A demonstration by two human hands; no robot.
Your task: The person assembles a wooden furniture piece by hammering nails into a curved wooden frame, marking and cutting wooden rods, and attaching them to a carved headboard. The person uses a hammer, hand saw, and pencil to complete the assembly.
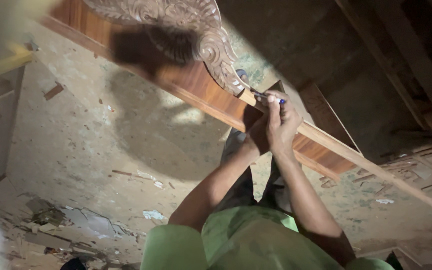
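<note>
The right hand (282, 122) pinches a blue pen (267, 96), its tip pointing toward ten o'clock at the lower end of a carved wooden ornament (211, 45). The left hand (257, 134) sits just at eight o'clock of the right, touching it, fingers pressed on the reddish board (196, 85); whether it grips anything cannot be told. A dusty floor (91, 145) lies beneath.
</note>
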